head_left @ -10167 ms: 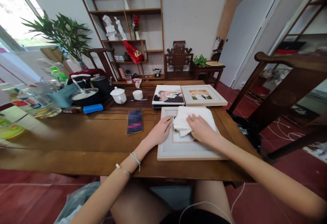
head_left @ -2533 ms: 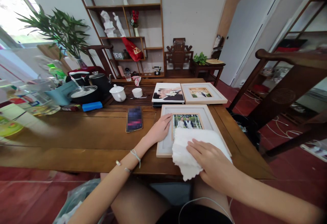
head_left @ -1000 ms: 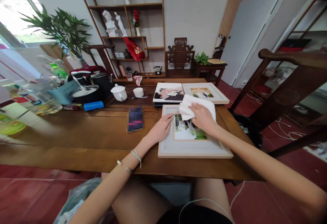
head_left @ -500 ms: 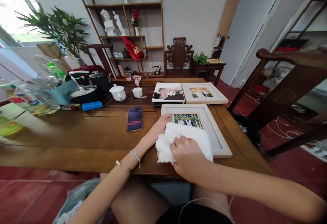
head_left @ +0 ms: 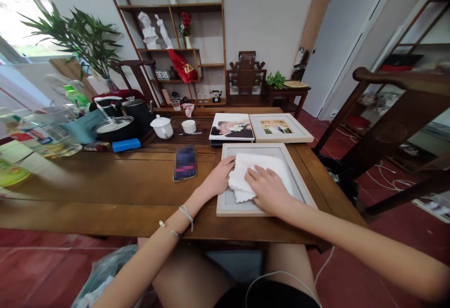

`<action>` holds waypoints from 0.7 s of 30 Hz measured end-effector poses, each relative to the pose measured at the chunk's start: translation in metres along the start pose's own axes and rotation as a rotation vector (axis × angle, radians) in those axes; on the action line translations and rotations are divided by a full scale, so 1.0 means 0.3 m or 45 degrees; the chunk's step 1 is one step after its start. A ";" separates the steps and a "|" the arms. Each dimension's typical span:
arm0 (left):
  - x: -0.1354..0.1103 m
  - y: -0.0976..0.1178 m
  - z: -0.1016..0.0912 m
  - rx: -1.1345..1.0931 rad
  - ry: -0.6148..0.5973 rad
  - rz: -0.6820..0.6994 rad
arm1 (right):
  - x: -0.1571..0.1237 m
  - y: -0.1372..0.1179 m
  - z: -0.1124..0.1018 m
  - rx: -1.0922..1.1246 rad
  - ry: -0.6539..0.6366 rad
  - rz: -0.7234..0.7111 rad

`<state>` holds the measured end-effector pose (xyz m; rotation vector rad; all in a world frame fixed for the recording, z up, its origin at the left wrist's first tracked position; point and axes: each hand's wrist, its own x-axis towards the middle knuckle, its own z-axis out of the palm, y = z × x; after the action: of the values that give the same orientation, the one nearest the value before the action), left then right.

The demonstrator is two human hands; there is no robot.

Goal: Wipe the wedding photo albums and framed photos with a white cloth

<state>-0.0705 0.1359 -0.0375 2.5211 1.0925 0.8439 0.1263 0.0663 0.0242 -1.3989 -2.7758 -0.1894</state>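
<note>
On the table in front of me lies a light wood picture frame (head_left: 225, 209). My left hand (head_left: 222, 175) grips its left edge, the fingers pointing away from me. My right hand (head_left: 266, 186) presses a white cloth (head_left: 242, 169) onto the frame's face, with the fingers bent over the cloth. The cloth is crumpled and has a wavy edge. It covers the photo in the middle of the frame. Just left of the frame lies a phone (head_left: 184, 163), its screen blurred out.
Behind the frame stand a photo album (head_left: 232, 127) and a second picture frame (head_left: 281, 128). A white lidded cup (head_left: 162, 127), a small white bowl (head_left: 189, 126), a blue packet (head_left: 126, 145) and a black kettle (head_left: 135, 111) are farther left. A wooden chair (head_left: 383, 130) stands at right.
My right hand has slid the white cloth away from me and up the frame, now over the photo that showed before. My left hand stays at the frame's left edge.
</note>
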 end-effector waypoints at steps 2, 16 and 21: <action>-0.001 0.011 -0.002 0.024 0.013 -0.046 | 0.019 0.071 0.022 0.010 0.031 0.025; 0.001 0.028 -0.007 0.106 0.026 -0.107 | 0.268 0.175 0.020 0.200 0.365 -0.227; 0.002 0.039 -0.017 0.107 0.019 -0.104 | 0.298 0.165 0.042 0.092 0.131 -0.137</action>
<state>-0.0664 0.1283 -0.0278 2.5214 1.2513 0.8125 0.1132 0.1685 0.0234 -1.1901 -2.7455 -0.1572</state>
